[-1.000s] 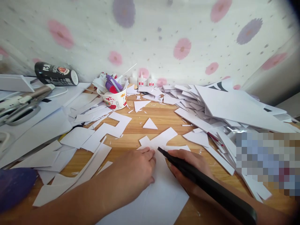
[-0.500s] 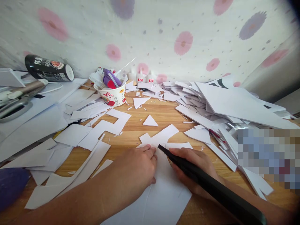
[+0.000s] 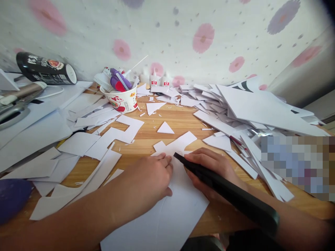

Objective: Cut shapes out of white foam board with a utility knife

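Observation:
A white foam board sheet (image 3: 172, 209) lies in front of me and reaches past the near table edge. Pressed down on its left side is my left hand (image 3: 154, 177), fingers resting on the surface with the thumb apart. My right hand (image 3: 211, 167) is closed around a long black utility knife (image 3: 222, 184), tilted with its tip beside my left fingertips. The blade itself is hidden. Just beyond the hands lie a cut white strip (image 3: 183, 143) and a small white triangle (image 3: 165, 128).
White offcuts (image 3: 104, 139) spread on the left, and a tall pile of boards (image 3: 256, 104) stands right. At the back are a paper tub (image 3: 123, 99) of tools, glue bottles (image 3: 154, 79) and a black canister (image 3: 44, 68) on its side. Scissors (image 3: 15, 104) lie far left.
The view has shifted slightly, so the scene sits higher and a little left. Both hands keep nearly the same place on the sheet, the knife tip still by the left fingers.

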